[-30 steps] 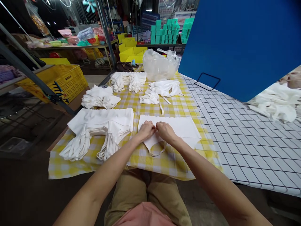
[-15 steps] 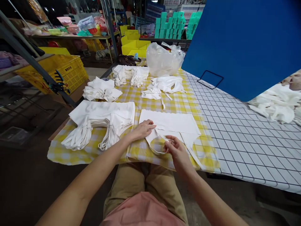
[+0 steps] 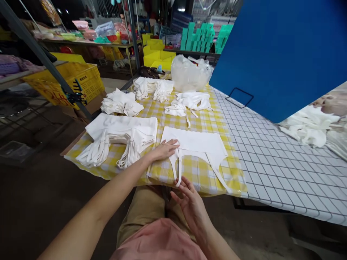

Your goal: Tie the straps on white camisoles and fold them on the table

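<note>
A white strappy top lies spread on the yellow checked cloth, its straps toward me. My left hand rests flat on its left edge, fingers stretched out. One strap runs straight down in a loop to the cloth's front edge. My right hand is at that loop's end, fingers apart; whether they touch the strap I cannot tell. The other strap slants down to the right. Left of my left hand is a neat stack of similar white tops, their straps bunched in two bundles.
Farther back are more white tops, a crumpled white pile, loose white pieces and a clear plastic bag. To the right, a large blue board stands over a grid-patterned cloth. A yellow crate sits at the left.
My right hand has moved down and left toward me, and its fingers have opened. The left strap, curved out to the right before, now hangs straight. My left hand stays on the top.
</note>
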A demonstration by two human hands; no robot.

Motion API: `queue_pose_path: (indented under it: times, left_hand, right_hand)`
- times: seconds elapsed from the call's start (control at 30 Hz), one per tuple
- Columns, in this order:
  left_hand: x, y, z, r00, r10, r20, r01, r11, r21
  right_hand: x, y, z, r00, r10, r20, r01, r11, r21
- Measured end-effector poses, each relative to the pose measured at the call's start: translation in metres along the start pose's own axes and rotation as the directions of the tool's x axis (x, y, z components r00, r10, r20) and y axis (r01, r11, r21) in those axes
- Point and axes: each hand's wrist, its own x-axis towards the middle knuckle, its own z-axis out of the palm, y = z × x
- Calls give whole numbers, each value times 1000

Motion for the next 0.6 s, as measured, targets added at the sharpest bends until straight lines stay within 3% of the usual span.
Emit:
queue_pose_path:
  times: [0.1,0.2,0.27,0.33,0.4,0.47,0.6]
  left_hand:
    - [1,0,-6,998,12,-61,-15,999,-48]
    - [10,-1,-16,964,-111,-242,98,993,-63]
    - [21,-3,-22,899,-230,-373,243,970,-13]
    - [33,-7,-27,843,-305,-443,358,933,41]
    - [46,-9,-29,813,-364,-455,437,897,64]
    - [58,-11,-30,784,-432,-446,509,858,63]
    - [80,-17,-34,724,-569,-390,632,774,44]
  right_hand:
    - [-6,5,-11,999,-23,34,26,997,-67]
    - [4,-12,-28,987,-114,109,143,939,-313]
    - [26,-43,-37,948,-282,147,315,770,-556]
    - [58,-87,-42,849,-505,154,413,455,-789]
    - [94,-134,-43,747,-654,123,308,175,-935]
    - [127,-173,-42,743,-669,30,34,-7,-999]
    - [171,-213,-39,787,-609,-99,-135,-13,-991]
